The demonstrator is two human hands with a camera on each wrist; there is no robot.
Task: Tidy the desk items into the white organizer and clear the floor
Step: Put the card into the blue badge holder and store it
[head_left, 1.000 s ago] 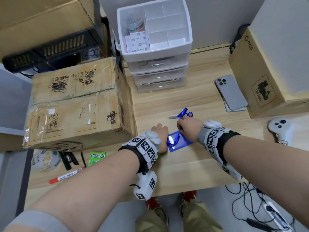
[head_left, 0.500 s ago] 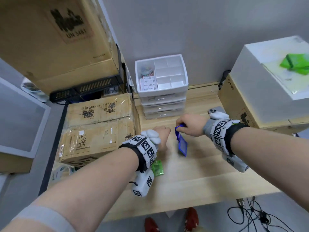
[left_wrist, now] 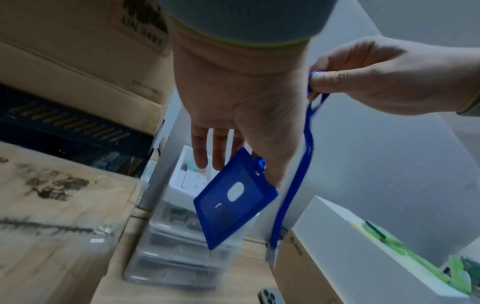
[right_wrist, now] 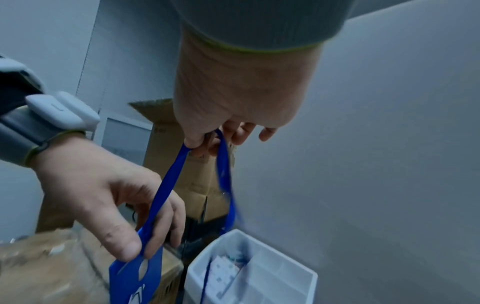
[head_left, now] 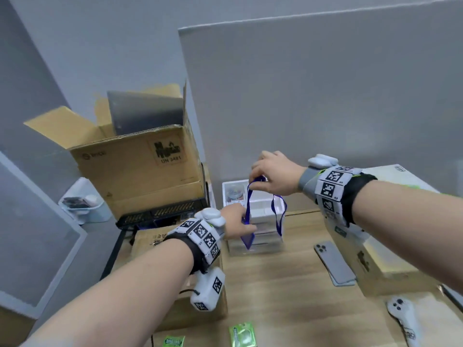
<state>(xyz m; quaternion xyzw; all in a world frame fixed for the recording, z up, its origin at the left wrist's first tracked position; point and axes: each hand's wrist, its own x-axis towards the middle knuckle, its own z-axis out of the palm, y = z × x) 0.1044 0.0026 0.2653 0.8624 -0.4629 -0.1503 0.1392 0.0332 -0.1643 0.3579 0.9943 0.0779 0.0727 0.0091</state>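
A blue badge holder (left_wrist: 235, 197) (right_wrist: 136, 275) hangs in the air in front of the white organizer (head_left: 260, 209) (right_wrist: 259, 273). My left hand (head_left: 238, 222) (left_wrist: 244, 164) pinches the holder's top edge between thumb and fingers. My right hand (head_left: 271, 175) (right_wrist: 207, 144) is raised higher and pinches the top of its blue lanyard (head_left: 278, 216) (left_wrist: 298, 168) (right_wrist: 168, 185), whose loop droops over the organizer's open top tray. That tray holds small cards and a roll in its left compartments.
Stacked cardboard boxes (head_left: 140, 166) stand left of the organizer. A phone (head_left: 334, 262) lies on the wooden desk (head_left: 288, 296) beside a box (head_left: 388, 266) on the right. A white controller (head_left: 403, 316) and green gum packs (head_left: 241, 335) lie near the desk's front edge.
Both hands rose from the desk with the badge holder and lanyard. The right hand lifted the strap well above the left, and the view tilted up toward the wall.
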